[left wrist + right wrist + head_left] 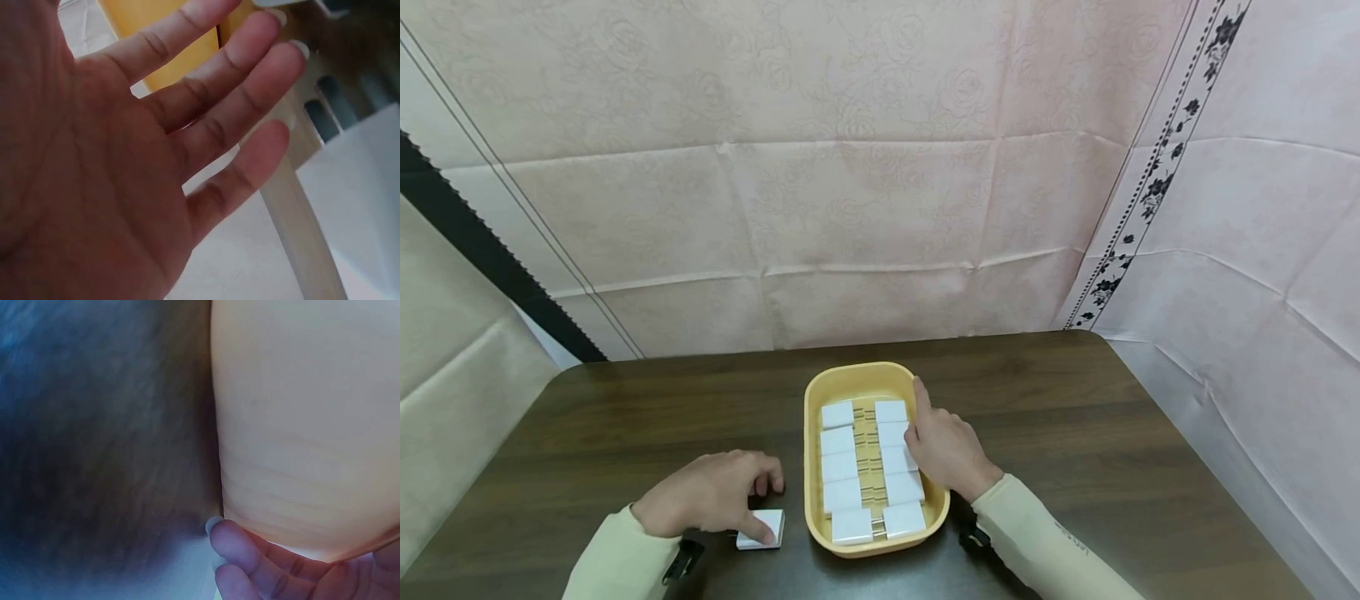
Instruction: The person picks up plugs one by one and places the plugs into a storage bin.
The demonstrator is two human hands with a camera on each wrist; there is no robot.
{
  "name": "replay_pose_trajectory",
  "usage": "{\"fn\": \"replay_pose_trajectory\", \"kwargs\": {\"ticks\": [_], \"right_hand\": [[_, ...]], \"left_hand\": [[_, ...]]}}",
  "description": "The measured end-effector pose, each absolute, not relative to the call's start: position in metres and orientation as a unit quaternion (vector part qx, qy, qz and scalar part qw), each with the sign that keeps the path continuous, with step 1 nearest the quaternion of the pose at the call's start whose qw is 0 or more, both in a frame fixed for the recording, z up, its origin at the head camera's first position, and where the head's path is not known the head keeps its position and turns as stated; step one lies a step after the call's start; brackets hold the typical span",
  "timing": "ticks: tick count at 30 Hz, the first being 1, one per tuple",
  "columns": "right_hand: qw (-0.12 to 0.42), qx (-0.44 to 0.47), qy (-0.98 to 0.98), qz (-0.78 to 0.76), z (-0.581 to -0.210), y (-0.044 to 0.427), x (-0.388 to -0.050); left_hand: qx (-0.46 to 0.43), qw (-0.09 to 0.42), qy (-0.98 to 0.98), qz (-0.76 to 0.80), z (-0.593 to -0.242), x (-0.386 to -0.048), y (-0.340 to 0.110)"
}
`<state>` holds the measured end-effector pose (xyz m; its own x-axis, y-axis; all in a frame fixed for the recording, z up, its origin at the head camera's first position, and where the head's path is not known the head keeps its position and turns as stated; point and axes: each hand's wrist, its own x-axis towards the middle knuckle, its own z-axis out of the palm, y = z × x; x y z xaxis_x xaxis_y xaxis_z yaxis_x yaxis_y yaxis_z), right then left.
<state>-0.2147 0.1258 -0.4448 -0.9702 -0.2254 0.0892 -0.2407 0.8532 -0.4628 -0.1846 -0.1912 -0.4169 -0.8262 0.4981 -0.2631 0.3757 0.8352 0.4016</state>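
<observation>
My left hand (713, 493) lies over the table with its thumb on a white square plug adapter (767, 518). In the left wrist view its fingers (206, 90) are spread and fairly straight, and the white adapter (359, 194) with its metal prongs lies beyond them. A yellow tray (880, 372) stands to the right, holding two columns of similar white adapters (841, 495), prongs facing inward. My right hand (951, 450) holds the tray's right rim, index finger along the edge and thumb inside. Curled fingertips (234, 544) show in the right wrist view; the tray wall is mostly hidden there.
Everything stands on a dark wooden table (1112, 442). A pale patterned cloth (865, 208) hangs behind it and along the right side. A black strip (497, 250) crosses the cloth at the left.
</observation>
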Motion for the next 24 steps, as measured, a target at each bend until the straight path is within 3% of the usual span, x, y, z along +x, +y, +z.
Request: {"fn": "replay_pose_trajectory", "kwargs": {"ticks": [15,24], "right_hand": [[0.016,0.123,-0.962,0.244,-0.446,0.127,-0.214],[0.012,0.121,-0.962,0.244,-0.445,0.126,-0.215]], "left_hand": [[0.253,0.188,0.935,0.162,-0.424,-0.183,-0.180],[0.250,0.155,0.946,0.136,-0.424,-0.184,-0.175]]}}
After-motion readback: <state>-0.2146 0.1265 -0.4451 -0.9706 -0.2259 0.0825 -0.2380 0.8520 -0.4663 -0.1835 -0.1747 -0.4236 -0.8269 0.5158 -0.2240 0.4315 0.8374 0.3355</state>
